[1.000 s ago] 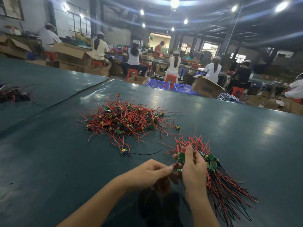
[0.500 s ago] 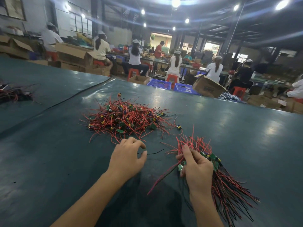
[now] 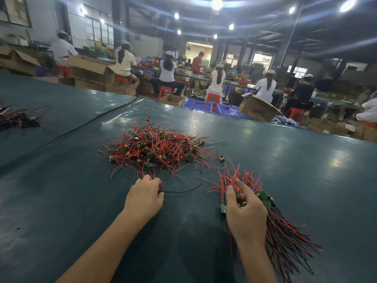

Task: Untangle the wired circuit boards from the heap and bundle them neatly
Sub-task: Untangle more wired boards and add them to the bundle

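Black wire (image 3: 183,191) at near edge of heap (image 3: 155,148) is pinched by curled left hand (image 3: 143,196); bundle (image 3: 285,237) is clamped in right hand (image 3: 244,213) on table (image 3: 61,201).

A dark teal tabletop (image 3: 306,180) with a glossy sheen fills the foreground. Beyond its far edge stand an open cardboard box (image 3: 258,110), two blue crates (image 3: 195,104) and red stools (image 3: 212,98). People in white caps (image 3: 168,72) sit at long benches, backs turned. Round ceiling lights (image 3: 216,3) glare overhead.
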The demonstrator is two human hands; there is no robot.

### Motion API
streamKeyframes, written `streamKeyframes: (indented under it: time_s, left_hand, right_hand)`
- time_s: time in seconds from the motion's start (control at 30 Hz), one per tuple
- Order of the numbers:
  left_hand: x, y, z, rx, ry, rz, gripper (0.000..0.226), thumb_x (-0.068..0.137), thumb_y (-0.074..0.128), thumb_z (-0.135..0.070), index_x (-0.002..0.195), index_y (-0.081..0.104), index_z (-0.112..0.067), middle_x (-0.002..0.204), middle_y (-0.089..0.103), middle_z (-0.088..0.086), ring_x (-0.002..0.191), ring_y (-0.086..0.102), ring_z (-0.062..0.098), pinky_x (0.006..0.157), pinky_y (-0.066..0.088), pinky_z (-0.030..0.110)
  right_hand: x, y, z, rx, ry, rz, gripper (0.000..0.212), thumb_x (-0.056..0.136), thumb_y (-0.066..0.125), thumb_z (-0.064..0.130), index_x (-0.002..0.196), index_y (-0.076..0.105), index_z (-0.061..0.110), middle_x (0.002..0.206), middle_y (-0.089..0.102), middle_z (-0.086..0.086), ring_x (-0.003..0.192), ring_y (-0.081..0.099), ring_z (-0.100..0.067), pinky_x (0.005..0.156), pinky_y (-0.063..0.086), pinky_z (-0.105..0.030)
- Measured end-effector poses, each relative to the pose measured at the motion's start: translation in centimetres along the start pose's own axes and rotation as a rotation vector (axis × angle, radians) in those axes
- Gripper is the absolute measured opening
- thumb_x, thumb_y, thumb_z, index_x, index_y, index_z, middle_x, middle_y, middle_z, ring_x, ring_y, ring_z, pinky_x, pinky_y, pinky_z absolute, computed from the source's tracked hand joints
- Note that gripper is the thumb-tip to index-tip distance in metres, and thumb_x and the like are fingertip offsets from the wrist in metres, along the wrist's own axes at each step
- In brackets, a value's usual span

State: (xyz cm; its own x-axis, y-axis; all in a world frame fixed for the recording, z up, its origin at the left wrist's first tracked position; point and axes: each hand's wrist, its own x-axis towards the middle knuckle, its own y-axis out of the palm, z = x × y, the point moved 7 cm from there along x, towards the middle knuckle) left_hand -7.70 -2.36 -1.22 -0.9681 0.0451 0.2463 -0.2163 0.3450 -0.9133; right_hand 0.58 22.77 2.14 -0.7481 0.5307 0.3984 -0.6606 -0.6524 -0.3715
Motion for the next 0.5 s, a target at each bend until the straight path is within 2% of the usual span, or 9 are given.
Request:
streamKeyframes:
  time_s: [0.07, 0.17, 0.23, 0.3, 0.37, 0.4, 0.47, 0.5]
  left_hand:
    - [0.0, 0.0, 0.0, 0.007, -0.003, 0.001, 0.023, 0.096, 0.051, -0.035, 0.113, 0.061, -0.023, 0.114, 0.054, 0.001, 0.106, 0.052, 0.019, 0.090, 0.046, 0.032]
    - [-0.1, -0.4, -0.5, -0.089, 0.032, -0.047, 0.023, 0.096, 0.051, -0.033, 0.112, 0.064, -0.021, 0.111, 0.054, 0.000, 0.101, 0.054, 0.018, 0.088, 0.047, 0.032]
    - [-0.4, -1.4, -1.4, -0.279, 0.102, -0.158, 0.022, 0.096, 0.054, -0.029, 0.111, 0.066, -0.017, 0.106, 0.052, -0.002, 0.092, 0.057, 0.013, 0.083, 0.050, 0.030]
    - [-1.0, -3.2, -2.6, -0.436, 0.209, -0.321, 0.019, 0.095, 0.060, -0.024, 0.108, 0.067, -0.013, 0.101, 0.051, -0.005, 0.081, 0.057, 0.005, 0.077, 0.050, 0.019]
    - [-1.7, -4.8, -3.9, -0.518, 0.312, -0.440, 0.020, 0.093, 0.061, -0.023, 0.107, 0.068, -0.010, 0.100, 0.052, -0.005, 0.081, 0.057, 0.001, 0.076, 0.047, 0.011]
    - [-2.1, -5.3, -4.5, -0.550, 0.356, -0.474, 0.023, 0.093, 0.060, -0.025, 0.107, 0.068, -0.009, 0.101, 0.052, -0.004, 0.083, 0.057, 0.001, 0.076, 0.047, 0.011]
    - [-2.9, -5.9, -5.6, -0.596, 0.439, -0.506, 0.025, 0.094, 0.058, -0.026, 0.107, 0.068, -0.008, 0.102, 0.052, -0.002, 0.083, 0.058, 0.001, 0.076, 0.049, 0.014]
    - [-3.2, -6.0, -6.1, -0.607, 0.480, -0.504, 0.025, 0.096, 0.058, -0.026, 0.109, 0.068, -0.007, 0.103, 0.052, -0.001, 0.082, 0.057, 0.002, 0.075, 0.051, 0.019]
  right_hand:
    - [-0.3, -0.2, 0.4, -0.137, -0.014, -0.016, 0.039, 0.091, 0.060, 0.044, 0.128, 0.062, 0.033, 0.076, 0.062, 0.014, 0.074, 0.058, -0.012, 0.067, 0.040, -0.029]
    - [-0.3, -0.3, 0.4, -0.251, -0.028, -0.031, 0.044, 0.092, 0.058, 0.046, 0.133, 0.057, 0.030, 0.097, 0.068, 0.010, 0.089, 0.058, -0.016, 0.068, 0.036, -0.029]
    - [-0.1, -0.4, 0.2, -0.300, -0.020, -0.029, 0.046, 0.091, 0.059, 0.045, 0.134, 0.056, 0.028, 0.110, 0.066, 0.007, 0.106, 0.054, -0.020, 0.070, 0.036, -0.031]
    - [-0.1, -0.6, 0.4, -0.319, -0.047, -0.037, 0.051, 0.090, 0.062, 0.043, 0.136, 0.056, 0.022, 0.117, 0.063, 0.003, 0.114, 0.048, -0.024, 0.078, 0.042, -0.036]
    - [-0.2, -0.4, 1.1, -0.230, -0.113, -0.045, 0.049, 0.089, 0.066, 0.038, 0.132, 0.060, 0.017, 0.113, 0.063, 0.002, 0.109, 0.051, -0.025, 0.090, 0.046, -0.042]
    - [-0.4, -0.1, 1.5, -0.119, -0.138, -0.034, 0.041, 0.089, 0.067, 0.034, 0.125, 0.064, 0.016, 0.105, 0.065, 0.005, 0.100, 0.056, -0.023, 0.090, 0.048, -0.042]
    - [-1.0, 0.9, 2.3, 0.117, -0.144, 0.032, 0.018, 0.089, 0.068, 0.028, 0.105, 0.071, 0.021, 0.087, 0.067, 0.009, 0.080, 0.061, -0.016, 0.079, 0.053, -0.036]
    - [-1.4, 1.5, 2.7, 0.200, -0.139, 0.078, 0.009, 0.089, 0.067, 0.029, 0.096, 0.071, 0.025, 0.080, 0.068, 0.009, 0.074, 0.061, -0.013, 0.073, 0.053, -0.028]
